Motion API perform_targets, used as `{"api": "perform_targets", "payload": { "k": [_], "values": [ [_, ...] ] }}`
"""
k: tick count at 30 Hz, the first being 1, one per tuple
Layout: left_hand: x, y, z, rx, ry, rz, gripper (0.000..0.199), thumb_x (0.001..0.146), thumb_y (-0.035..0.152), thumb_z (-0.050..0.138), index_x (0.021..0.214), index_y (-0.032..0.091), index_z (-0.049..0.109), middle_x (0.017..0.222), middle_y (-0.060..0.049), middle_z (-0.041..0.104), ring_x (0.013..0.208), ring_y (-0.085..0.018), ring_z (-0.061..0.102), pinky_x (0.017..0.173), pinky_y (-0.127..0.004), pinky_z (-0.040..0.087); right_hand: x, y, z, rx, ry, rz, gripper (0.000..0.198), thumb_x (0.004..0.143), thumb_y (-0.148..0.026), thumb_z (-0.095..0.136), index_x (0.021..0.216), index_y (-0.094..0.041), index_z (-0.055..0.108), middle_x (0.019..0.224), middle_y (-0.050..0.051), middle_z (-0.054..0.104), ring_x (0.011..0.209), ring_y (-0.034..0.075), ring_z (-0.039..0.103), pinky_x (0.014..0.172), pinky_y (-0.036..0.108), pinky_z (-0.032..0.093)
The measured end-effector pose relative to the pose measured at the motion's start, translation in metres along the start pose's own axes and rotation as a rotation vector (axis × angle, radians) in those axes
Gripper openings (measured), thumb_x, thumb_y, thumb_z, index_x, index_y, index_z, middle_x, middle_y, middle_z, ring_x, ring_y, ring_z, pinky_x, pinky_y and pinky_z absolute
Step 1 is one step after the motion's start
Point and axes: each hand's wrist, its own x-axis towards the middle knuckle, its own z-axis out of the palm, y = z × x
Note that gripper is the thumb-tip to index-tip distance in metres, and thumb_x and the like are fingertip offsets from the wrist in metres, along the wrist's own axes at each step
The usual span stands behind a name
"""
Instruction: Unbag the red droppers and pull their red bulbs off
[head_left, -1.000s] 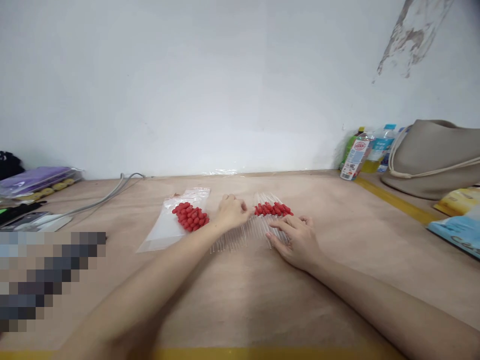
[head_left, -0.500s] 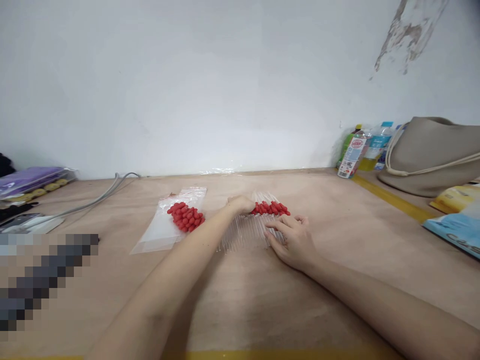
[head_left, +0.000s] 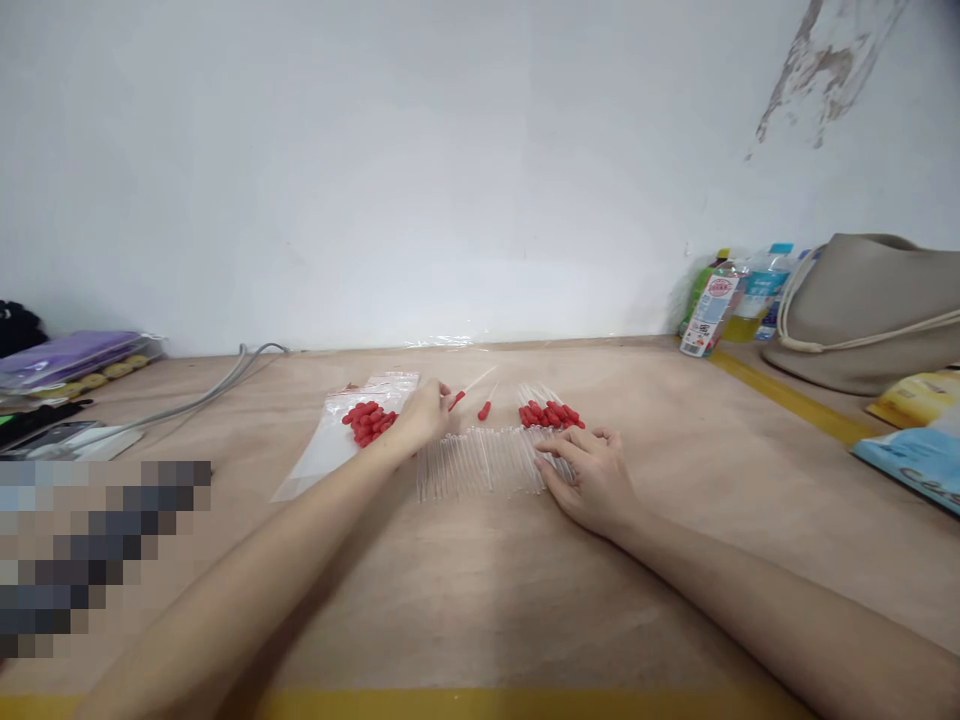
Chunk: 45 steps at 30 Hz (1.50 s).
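My left hand (head_left: 426, 415) is closed beside the left pile, its fingers partly hidden. A red-tipped white stick (head_left: 457, 400) juts from its fingertips, pointing to the upper right. A second red-tipped stick (head_left: 485, 408) lies loose on the table just right of it. Several thin clear tubes (head_left: 457, 468) lie side by side in a row nearer to me. My right hand (head_left: 592, 472) rests at the right end of that row, fingers bent and apart, thumb and forefinger on the tubes. Above it lies a bunch of red-tipped sticks (head_left: 551, 414), their white shafts towards the wall.
Red pieces (head_left: 367, 422) are heaped on clear zip bags (head_left: 307, 470) at left. Grey cables (head_left: 217, 380) and a packed purple item (head_left: 75, 360) lie farther left. Bottles (head_left: 709, 310), a grey bag (head_left: 862, 310) and a blue packet (head_left: 915, 465) are at right. The wall stands behind.
My left hand has moved left from the right-hand bunch towards the left pile. Two red-tipped sticks now show between the two groups. My right hand has stayed at the tubes.
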Motion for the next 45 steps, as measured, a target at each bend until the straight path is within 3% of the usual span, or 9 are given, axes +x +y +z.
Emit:
{"api": "perform_targets", "payload": {
  "k": [3,6,9,16,24,27,31,35,45],
  "values": [
    [-0.031,-0.007,-0.014,0.021,-0.035,0.122,0.021,0.084,0.023,0.041,0.090,0.018,0.061,0.079,-0.005,0.060,0.078,-0.020,0.056,0.069,-0.033,0.044,0.001,-0.002,0.000,-0.002,0.036,0.001,0.018,0.079,-0.025,0.050,0.093,-0.021,0.061,0.081,0.003,0.061,0.078,0.017,0.055,0.080,0.035,0.029],
    [-0.064,-0.012,-0.017,0.050,0.000,0.388,0.021,0.086,0.025,0.040,0.093,0.019,0.060,0.082,-0.006,0.056,0.082,-0.019,0.052,0.073,-0.033,0.043,0.003,-0.004,-0.002,-0.011,0.105,-0.053,0.036,0.079,-0.031,0.052,0.113,-0.019,0.053,0.103,0.009,0.058,0.097,0.022,0.053,0.085,0.038,0.033],
    [-0.088,-0.012,-0.013,0.036,0.034,0.523,0.015,0.085,0.023,0.044,0.092,0.020,0.057,0.085,-0.006,0.055,0.083,-0.019,0.051,0.074,-0.034,0.043,0.005,-0.007,-0.004,-0.015,0.083,-0.182,0.050,0.078,-0.038,0.054,0.123,-0.019,0.046,0.117,0.011,0.054,0.107,0.024,0.049,0.093,0.043,0.031],
    [-0.097,-0.002,-0.004,0.036,-0.011,0.597,0.009,0.084,0.024,0.049,0.090,0.020,0.055,0.089,-0.005,0.060,0.085,-0.019,0.052,0.079,-0.036,0.040,0.005,-0.012,0.002,0.010,-0.082,-0.312,0.030,0.083,-0.037,0.050,0.109,-0.024,0.058,0.113,0.006,0.060,0.111,0.022,0.050,0.101,0.049,0.025],
    [-0.096,0.002,-0.001,0.017,-0.013,0.700,0.022,0.082,0.029,0.053,0.102,0.021,0.056,0.105,-0.006,0.062,0.101,-0.020,0.052,0.087,-0.038,0.038,0.007,-0.015,0.008,0.083,-0.066,-0.385,0.018,0.086,-0.028,0.049,0.094,-0.026,0.065,0.097,0.000,0.068,0.105,0.020,0.055,0.103,0.050,0.023],
    [-0.095,0.005,0.001,0.007,-0.027,0.732,0.016,0.084,0.026,0.051,0.097,0.022,0.059,0.096,-0.003,0.067,0.096,-0.018,0.056,0.086,-0.036,0.039,0.006,-0.016,0.009,0.102,-0.075,-0.392,0.020,0.086,-0.028,0.048,0.099,-0.026,0.064,0.098,0.000,0.068,0.104,0.020,0.056,0.103,0.051,0.023],
    [-0.095,0.007,0.003,-0.009,0.005,0.766,0.014,0.084,0.023,0.051,0.095,0.021,0.059,0.092,-0.001,0.068,0.091,-0.015,0.058,0.089,-0.035,0.038,0.005,-0.014,0.013,0.170,-0.135,-0.434,0.027,0.086,-0.032,0.048,0.108,-0.020,0.060,0.105,0.004,0.065,0.107,0.021,0.054,0.103,0.049,0.029],
    [-0.097,0.007,0.002,0.027,0.031,0.789,0.011,0.084,0.021,0.051,0.091,0.020,0.059,0.090,-0.001,0.068,0.089,-0.015,0.059,0.091,-0.037,0.035,0.004,-0.013,0.016,0.262,-0.167,-0.487,0.027,0.089,-0.022,0.042,0.110,-0.015,0.057,0.105,0.007,0.065,0.109,0.018,0.053,0.100,0.039,0.039],
    [-0.100,0.011,-0.004,0.075,0.003,0.838,0.009,0.083,0.018,0.049,0.086,0.017,0.058,0.083,-0.001,0.068,0.087,-0.016,0.060,0.096,-0.042,0.028,0.003,-0.016,0.012,0.272,-0.080,-0.574,0.021,0.086,-0.016,0.046,0.099,-0.010,0.062,0.097,0.010,0.067,0.103,0.018,0.058,0.097,0.036,0.044]
  ]
}}
